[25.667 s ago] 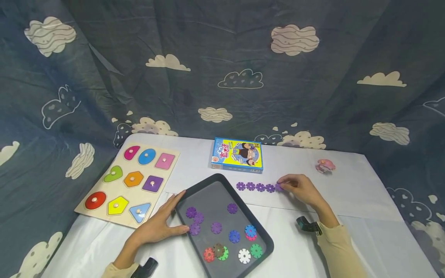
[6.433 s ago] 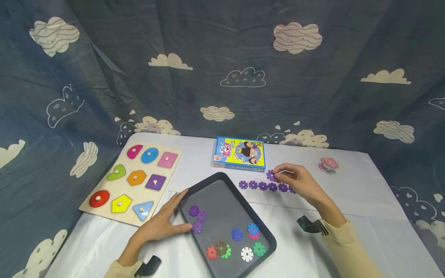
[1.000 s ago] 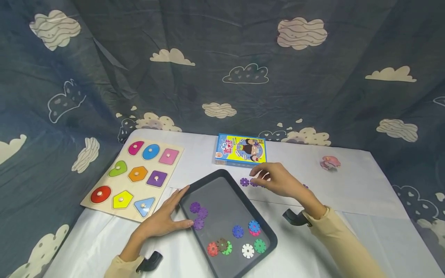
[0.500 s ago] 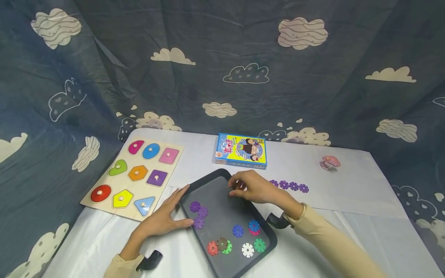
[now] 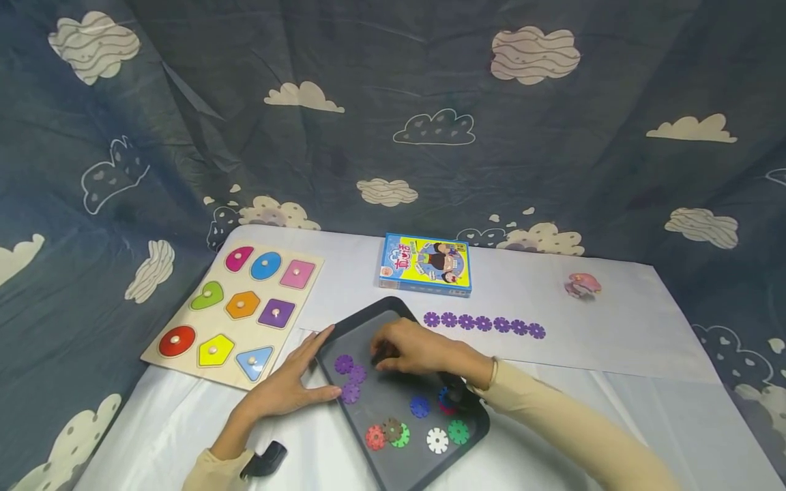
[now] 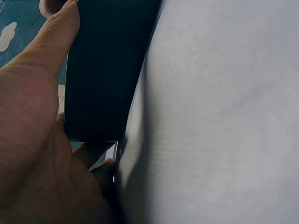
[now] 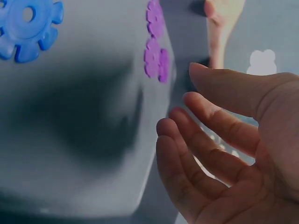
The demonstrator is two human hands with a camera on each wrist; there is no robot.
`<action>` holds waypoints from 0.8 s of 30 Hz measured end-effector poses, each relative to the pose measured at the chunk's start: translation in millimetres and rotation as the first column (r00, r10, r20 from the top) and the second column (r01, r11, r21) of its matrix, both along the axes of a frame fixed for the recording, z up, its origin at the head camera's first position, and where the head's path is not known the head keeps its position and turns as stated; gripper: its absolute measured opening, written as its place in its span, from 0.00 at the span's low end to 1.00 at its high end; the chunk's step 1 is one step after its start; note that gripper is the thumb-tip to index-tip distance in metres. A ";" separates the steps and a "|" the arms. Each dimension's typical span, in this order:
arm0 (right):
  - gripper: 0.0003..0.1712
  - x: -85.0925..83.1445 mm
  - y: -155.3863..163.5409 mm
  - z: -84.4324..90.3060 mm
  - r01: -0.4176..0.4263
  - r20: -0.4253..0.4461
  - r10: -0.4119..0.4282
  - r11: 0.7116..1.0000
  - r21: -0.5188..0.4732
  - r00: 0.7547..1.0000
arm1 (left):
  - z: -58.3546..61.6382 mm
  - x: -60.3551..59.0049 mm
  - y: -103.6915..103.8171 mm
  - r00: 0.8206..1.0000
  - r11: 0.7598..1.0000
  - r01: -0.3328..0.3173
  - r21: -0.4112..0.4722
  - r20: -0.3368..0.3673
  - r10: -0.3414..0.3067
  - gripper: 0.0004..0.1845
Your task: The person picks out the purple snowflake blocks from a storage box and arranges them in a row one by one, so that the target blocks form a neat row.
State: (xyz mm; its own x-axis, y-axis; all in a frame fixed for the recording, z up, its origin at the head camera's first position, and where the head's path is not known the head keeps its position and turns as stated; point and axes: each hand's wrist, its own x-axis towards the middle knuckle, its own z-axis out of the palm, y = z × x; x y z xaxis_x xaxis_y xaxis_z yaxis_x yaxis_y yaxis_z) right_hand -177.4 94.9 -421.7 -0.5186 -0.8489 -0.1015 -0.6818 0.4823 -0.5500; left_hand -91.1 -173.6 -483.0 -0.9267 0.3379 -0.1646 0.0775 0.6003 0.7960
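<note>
The right hand (image 5: pixel 408 348) hovers inside the dark rectangular plastic tray (image 5: pixel 457 447), fingers loosely bent and holding nothing, just beside three purple snowflake-shaped plastic discs (image 5: pixel 348 377). The left hand (image 5: pixel 285 389) lies flat with straight fingers against the tray's near-left rim, apparently steadying it. A row of matching purple discs (image 5: pixel 483 323) lies on the white tablecloth (image 5: pixel 614 341) beyond.

Three purple snowflake discs (image 5: pixel 348 377) lie flat, bunched and touching at the left edge of the dark tray (image 5: pixel 424 334); seven more purple discs (image 5: pixel 484 324) (edge to edge) sit rowed on the white cloth beyond.
</note>
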 end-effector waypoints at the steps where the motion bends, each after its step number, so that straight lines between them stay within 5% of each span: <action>1: 0.13 0.0 -2.8 -1.2 -0.008 -0.003 0.008 1.000 0.008 1.000 | -0.3 -0.2 0.1 1.000 1.000 0.002 0.002 0.001 -0.002 0.56; 9: 0.15 -3.1 -23.1 -5.4 -0.057 0.022 0.056 0.998 0.034 0.998 | -0.9 -0.5 -0.2 1.000 1.000 0.004 0.004 -0.003 -0.004 0.56; 24: 0.09 -1.4 -48.8 -21.8 -0.021 0.027 0.018 0.992 0.123 0.999 | -0.8 -0.1 -1.4 1.000 1.000 0.009 0.025 -0.009 -0.009 0.55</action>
State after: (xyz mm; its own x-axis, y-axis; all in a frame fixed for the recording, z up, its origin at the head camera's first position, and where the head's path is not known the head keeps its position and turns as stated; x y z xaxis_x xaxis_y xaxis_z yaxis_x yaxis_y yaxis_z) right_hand -178.8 46.1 -443.6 -0.4980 -0.8391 -0.2189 -0.6779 0.5341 -0.5051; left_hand -91.2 -175.0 -483.8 -0.9251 0.3499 -0.1477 0.0899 0.5797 0.8099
